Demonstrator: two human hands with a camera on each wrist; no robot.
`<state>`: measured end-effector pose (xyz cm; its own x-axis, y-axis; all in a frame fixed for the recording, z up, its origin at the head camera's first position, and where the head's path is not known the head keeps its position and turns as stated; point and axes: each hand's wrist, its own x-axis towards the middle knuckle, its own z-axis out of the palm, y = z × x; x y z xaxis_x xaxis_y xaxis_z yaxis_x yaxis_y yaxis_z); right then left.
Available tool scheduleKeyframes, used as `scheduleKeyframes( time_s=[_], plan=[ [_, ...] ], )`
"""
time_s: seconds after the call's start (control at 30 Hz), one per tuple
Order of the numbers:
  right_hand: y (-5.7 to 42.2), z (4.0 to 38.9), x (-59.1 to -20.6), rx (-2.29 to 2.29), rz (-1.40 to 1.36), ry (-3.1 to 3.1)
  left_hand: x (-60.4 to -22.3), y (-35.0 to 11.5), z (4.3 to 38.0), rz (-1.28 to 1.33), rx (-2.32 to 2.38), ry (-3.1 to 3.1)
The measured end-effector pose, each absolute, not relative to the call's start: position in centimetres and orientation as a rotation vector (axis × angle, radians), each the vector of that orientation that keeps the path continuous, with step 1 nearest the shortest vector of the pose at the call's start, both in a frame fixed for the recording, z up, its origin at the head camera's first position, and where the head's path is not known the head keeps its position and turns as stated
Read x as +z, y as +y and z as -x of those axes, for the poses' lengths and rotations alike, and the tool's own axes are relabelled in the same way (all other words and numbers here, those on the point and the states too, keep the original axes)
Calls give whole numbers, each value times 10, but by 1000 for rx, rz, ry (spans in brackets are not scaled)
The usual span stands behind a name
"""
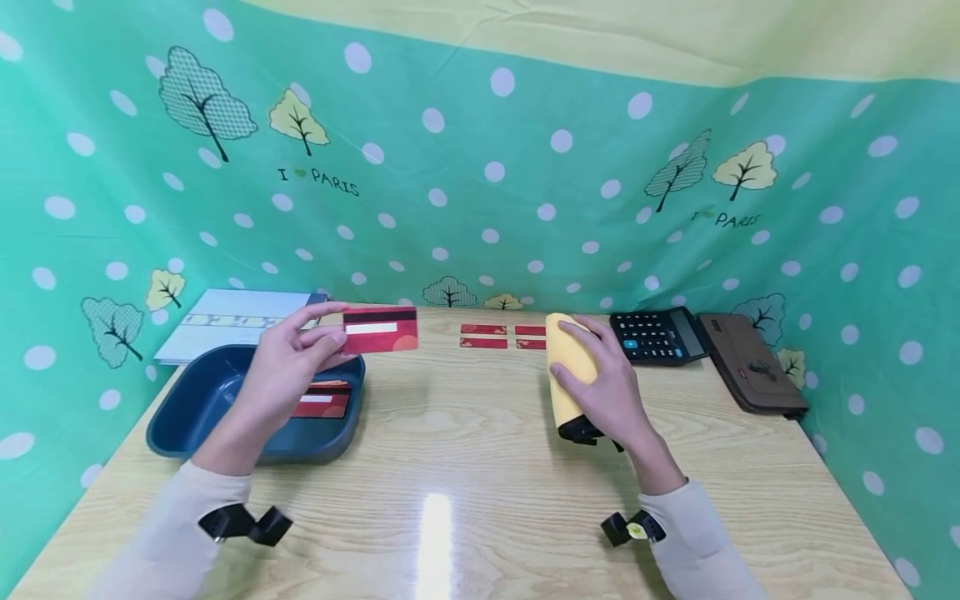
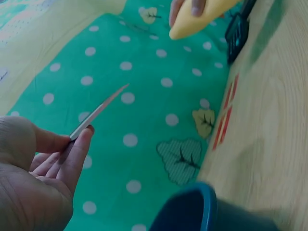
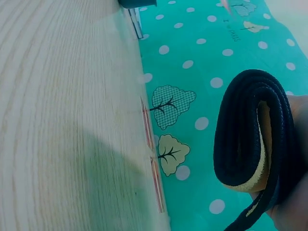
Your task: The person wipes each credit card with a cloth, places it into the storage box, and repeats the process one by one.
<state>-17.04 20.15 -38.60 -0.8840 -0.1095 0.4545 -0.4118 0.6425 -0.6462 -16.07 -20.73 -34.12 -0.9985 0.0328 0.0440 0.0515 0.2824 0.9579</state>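
While the left grip (image 1: 288,354) pinches a card (image 1: 380,330), the basin (image 1: 187,408) holds another (image 1: 330,406).

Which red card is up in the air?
The red card pinched in the left hand. The other red cards lie lower, on the table or in the blue basin.

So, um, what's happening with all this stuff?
A person's left hand holds up a red card, and their right hand grips a yellow-and-black roll above the table. Another red card lies in the blue basin. The calculator and brown case are off to the right, with neither hand on them.
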Motion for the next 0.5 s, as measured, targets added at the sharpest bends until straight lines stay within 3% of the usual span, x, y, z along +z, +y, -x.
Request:
scheduleKeyframes(
  time_s=[0.5],
  plan=[
    [203,172,-388,1107,-414,-2496,-370,-279,153,-100,-1913,-2508]
  ],
)
